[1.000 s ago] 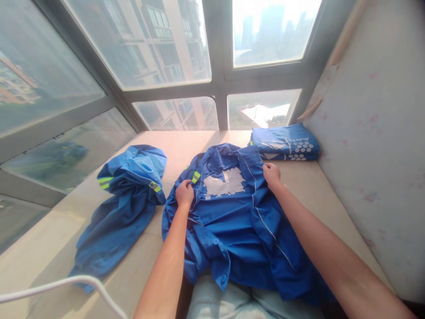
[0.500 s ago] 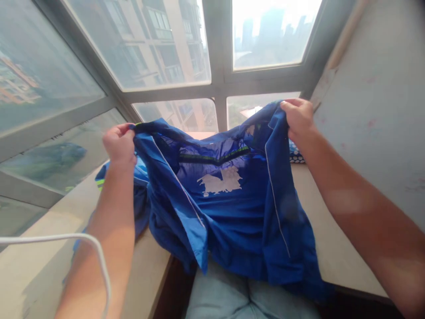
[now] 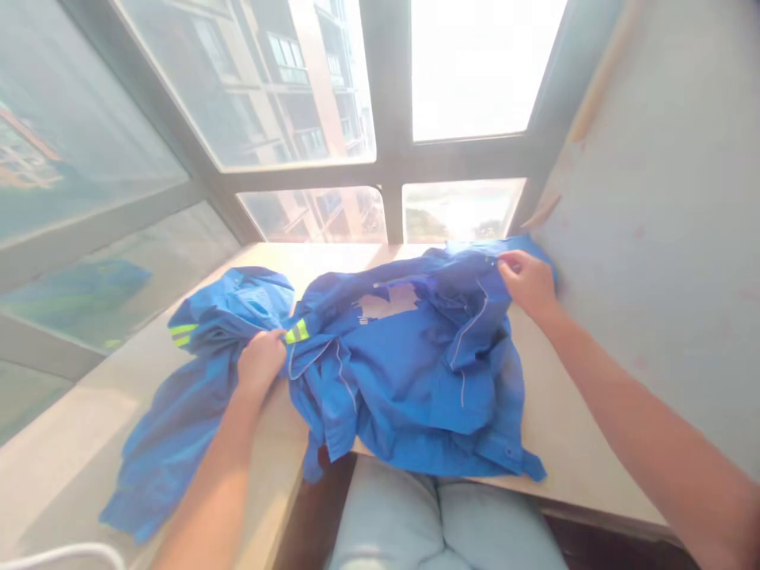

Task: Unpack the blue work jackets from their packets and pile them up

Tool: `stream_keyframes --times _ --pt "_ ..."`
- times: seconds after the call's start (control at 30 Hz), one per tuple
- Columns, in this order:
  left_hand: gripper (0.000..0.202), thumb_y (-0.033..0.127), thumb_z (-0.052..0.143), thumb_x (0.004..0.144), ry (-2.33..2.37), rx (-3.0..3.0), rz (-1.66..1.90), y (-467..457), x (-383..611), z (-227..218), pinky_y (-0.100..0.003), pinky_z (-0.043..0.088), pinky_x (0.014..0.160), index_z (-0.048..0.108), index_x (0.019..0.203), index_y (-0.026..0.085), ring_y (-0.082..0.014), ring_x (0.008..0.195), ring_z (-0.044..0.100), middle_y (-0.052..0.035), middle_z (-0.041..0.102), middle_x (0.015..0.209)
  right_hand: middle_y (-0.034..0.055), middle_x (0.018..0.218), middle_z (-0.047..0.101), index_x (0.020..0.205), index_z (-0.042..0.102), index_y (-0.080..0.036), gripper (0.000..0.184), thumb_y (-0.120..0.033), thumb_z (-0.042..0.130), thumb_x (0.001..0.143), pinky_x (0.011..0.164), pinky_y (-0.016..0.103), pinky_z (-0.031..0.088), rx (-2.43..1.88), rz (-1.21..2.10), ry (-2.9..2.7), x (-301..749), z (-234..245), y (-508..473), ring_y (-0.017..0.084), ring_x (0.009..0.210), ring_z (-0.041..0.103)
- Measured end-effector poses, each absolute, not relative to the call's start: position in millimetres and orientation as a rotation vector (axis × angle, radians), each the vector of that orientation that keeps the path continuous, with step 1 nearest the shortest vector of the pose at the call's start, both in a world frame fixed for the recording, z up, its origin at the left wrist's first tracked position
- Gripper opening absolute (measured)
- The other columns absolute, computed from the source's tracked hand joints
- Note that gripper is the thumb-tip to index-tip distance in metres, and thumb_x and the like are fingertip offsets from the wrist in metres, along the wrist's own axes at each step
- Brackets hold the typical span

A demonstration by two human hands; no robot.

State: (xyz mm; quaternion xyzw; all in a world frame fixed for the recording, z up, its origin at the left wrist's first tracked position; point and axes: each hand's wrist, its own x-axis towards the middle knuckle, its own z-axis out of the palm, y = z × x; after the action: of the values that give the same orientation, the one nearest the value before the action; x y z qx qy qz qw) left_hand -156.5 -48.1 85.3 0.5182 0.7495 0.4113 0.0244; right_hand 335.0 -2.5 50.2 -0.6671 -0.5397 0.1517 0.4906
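1. the left hand [image 3: 260, 364] is closed, its fingers curled and pinched on the left edge of the blue jacket [image 3: 404, 380], just beside a yellow-green reflective stripe [image 3: 297, 331].
2. the right hand [image 3: 528, 281] is clamped on the jacket's far right part, thumb and fingers together on the cloth. it is near the far right corner of the desk [image 3: 564, 459], close to the wall [image 3: 665, 237].
3. the jacket lies crumpled and spread over the middle of the desk. a pale print is partly hidden in its folds and thin white piping runs down its front. its hem hangs over the near edge, above the person's lap.
4. a second blue garment [image 3: 190, 396] lies heaped toward the left edge, touching the jacket by the left hand.
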Motion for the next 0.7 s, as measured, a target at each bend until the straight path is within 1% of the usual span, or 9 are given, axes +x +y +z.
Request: stream_keyframes --times 0.07,0.17,0.23,0.3,0.37,0.43,0.53,0.6,0.7 --pt "0.036 0.037 0.063 0.093 2.345 1.591 1.183 -67 -155 53 -0.042 0.055 0.09 0.059 0.125 0.02 -0.023 0.11 0.062 -0.0089 0.06 0.127 0.0111 0.114 0.067 0.112 0.07 -0.023 0.026 -0.034 0.056 0.094 0.084 0.04 0.055 -1.675 0.403 -1.314 334 40 -11 0.025 0.102 0.064" --pt "0.028 0.033 0.067 0.088 2.395 1.607 1.037 -83 -149 16 -0.048 0.049 0.102 0.067 0.113 0.019 -0.0284 0.119 0.058 -0.0114 0.057 0.129 0.0095 0.126 0.061 0.12 0.063 -0.022 0.028 -0.038 0.057 0.098 0.09 0.04 0.055 -1.717 0.482 -1.334 320 16 -26 0.021 0.106 0.062" --pt "0.025 0.032 0.066 0.085 2.402 1.613 0.955 -88 -136 -5 -0.05 0.04 0.113 0.071 0.107 0.019 -0.0334 0.13 0.051 -0.0142 0.051 0.135 0.0086 0.128 0.06 0.122 0.061 -0.022 0.029 -0.038 0.058 0.098 0.092 0.041 0.054 -1.721 0.54 -1.35 299 -2 -34 0.02 0.107 0.062" --pt "0.03 0.035 0.061 0.087 2.309 1.594 0.947 -92 -113 -25 -0.047 0.034 0.118 0.07 0.111 0.019 -0.0338 0.139 0.043 -0.0155 0.046 0.141 0.0083 0.123 0.063 0.117 0.065 -0.022 0.026 -0.035 0.062 0.094 0.094 0.04 0.053 -1.71 0.591 -1.376 267 -18 -40 0.021 0.107 0.062" --pt "0.039 0.041 0.058 0.089 2.079 1.595 0.969 -94 -82 -41 -0.045 0.034 0.118 0.066 0.121 0.019 -0.0318 0.142 0.04 -0.0159 0.043 0.147 0.0085 0.118 0.066 0.112 0.068 -0.02 0.026 -0.027 0.064 0.087 0.098 0.039 0.05 -1.647 0.775 -1.387 226 -29 -44 0.023 0.109 0.061" --pt "0.056 0.047 0.063 0.084 1.8 1.644 0.952 -95 -53 -51 -0.045 0.036 0.117 0.057 0.133 0.021 -0.0315 0.143 0.039 -0.0162 0.041 0.151 0.0087 0.115 0.068 0.109 0.07 -0.018 0.028 -0.024 0.061 0.082 0.098 0.039 0.048 -1.49 1.15 -1.363 184 -33 -46 0.025 0.11 0.06" --pt "0.097 0.047 0.08 0.065 1.612 1.672 0.954 -94 -30 -51 -0.043 0.036 0.118 0.038 0.15 0.025 -0.0328 0.146 0.034 -0.0177 0.035 0.157 0.0052 0.095 0.073 0.089 0.073 -0.018 0.019 -0.029 0.061 0.079 0.082 0.035 0.054 -1.283 1.487 -1.409 137 -27 -54 0.023 0.09 0.066" --pt "0.106 0.042 0.083 0.06 1.629 1.663 0.952 -93 -31 -42 -0.041 0.041 0.114 0.034 0.153 0.027 -0.0323 0.143 0.04 -0.0159 0.04 0.155 0.003 0.08 0.072 0.077 0.071 -0.017 0.019 -0.032 0.06 0.079 0.072 0.032 0.055 -1.195 1.614 -1.455 124 -17 -62 0.021 0.076 0.065" --pt "0.084 0.037 0.079 0.065 1.653 1.679 0.911 -92 -43 -19 -0.045 0.051 0.105 0.049 0.143 0.029 -0.0322 0.127 0.059 -0.0096 0.061 0.138 0.0027 0.08 0.072 0.08 0.071 -0.017 0.025 -0.038 0.058 0.082 0.073 0.032 0.055 -1.0 1.788 -1.469 129 -6 -71 0.02 0.075 0.066"
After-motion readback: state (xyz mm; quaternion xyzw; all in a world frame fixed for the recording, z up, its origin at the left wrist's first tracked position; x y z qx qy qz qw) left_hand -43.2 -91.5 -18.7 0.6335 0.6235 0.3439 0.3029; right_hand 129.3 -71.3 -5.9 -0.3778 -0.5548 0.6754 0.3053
